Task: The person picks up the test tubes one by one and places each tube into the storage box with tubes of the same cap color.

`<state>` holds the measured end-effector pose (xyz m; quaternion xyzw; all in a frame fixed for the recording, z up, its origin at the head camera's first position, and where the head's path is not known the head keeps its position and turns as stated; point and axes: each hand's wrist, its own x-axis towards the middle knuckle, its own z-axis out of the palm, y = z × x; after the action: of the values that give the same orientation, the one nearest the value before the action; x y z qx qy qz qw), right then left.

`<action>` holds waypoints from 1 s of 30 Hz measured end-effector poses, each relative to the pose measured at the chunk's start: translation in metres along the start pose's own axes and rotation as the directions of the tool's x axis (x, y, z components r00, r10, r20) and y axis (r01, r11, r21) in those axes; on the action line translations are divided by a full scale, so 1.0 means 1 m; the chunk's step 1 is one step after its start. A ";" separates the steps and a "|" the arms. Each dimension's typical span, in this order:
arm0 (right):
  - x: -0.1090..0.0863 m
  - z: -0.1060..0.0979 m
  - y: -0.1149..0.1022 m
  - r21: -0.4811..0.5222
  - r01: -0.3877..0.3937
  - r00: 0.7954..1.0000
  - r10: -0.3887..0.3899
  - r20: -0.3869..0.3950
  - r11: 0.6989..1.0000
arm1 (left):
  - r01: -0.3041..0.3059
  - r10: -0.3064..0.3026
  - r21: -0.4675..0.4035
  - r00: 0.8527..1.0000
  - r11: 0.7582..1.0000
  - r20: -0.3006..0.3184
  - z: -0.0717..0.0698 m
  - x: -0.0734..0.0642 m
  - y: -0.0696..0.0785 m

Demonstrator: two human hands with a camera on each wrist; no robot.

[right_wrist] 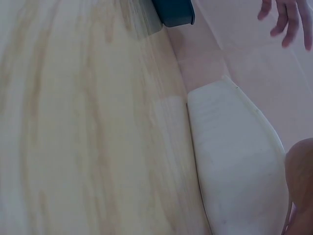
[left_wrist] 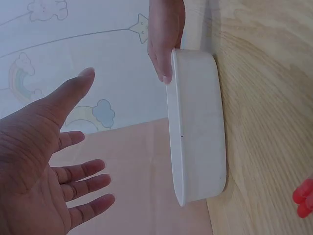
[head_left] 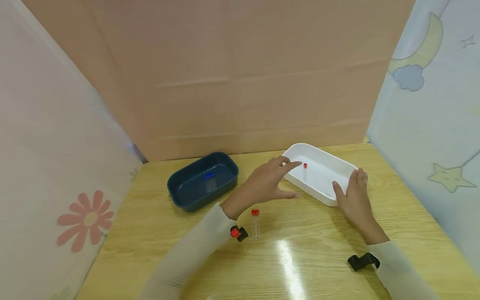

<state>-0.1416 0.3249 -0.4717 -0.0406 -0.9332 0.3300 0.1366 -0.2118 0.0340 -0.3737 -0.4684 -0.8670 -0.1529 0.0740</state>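
My left hand hovers by the left end of the white tray, thumb and fingers spread with nothing between them. Straight fingers also show in the left wrist view. A clear tube with a red cap lies inside that tray. At the tray's right end my right hand rests on the rim, thumb over the near side and fingers at the right edge. On the table below my left wrist lie clear red-capped tubes, side by side; their red caps appear in the left wrist view.
To the left stands a dark blue tray holding several clear tubes with blue caps. A brown backdrop rises behind the wooden table. Patterned sheets hang on both sides. Each wrist wears a black camera mount.
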 end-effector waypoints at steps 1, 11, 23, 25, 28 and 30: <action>0.000 -0.001 0.001 0.000 -0.004 1.000 0.004 -0.002 1.000 | -0.006 0.006 0.002 1.000 1.000 -0.002 -0.001 -0.006 0.002; -0.010 0.002 0.011 0.016 -0.011 1.000 0.011 -0.019 1.000 | 0.044 -0.042 -0.055 0.998 0.997 0.039 0.006 -0.070 0.001; -0.005 0.001 0.005 0.019 0.019 1.000 -0.019 -0.016 1.000 | 0.176 -0.172 -0.115 0.984 0.978 0.046 0.018 -0.121 -0.004; -0.002 0.001 0.004 0.013 0.026 0.999 -0.026 -0.018 1.000 | 0.196 -0.191 -0.113 0.980 0.974 0.048 0.020 -0.127 -0.005; 0.000 0.001 0.005 0.008 0.030 0.999 -0.030 -0.016 1.000 | 0.226 -0.221 -0.117 0.974 0.967 0.055 0.023 -0.137 -0.005; 0.001 0.002 0.005 0.006 0.031 0.999 -0.030 -0.011 1.000 | 0.254 -0.247 -0.129 0.967 0.958 0.068 0.024 -0.144 -0.005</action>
<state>-0.1436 0.3277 -0.4763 -0.0277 -0.9320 0.3304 0.1466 -0.1364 -0.0737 -0.4362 -0.3624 -0.9085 -0.2080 -0.0006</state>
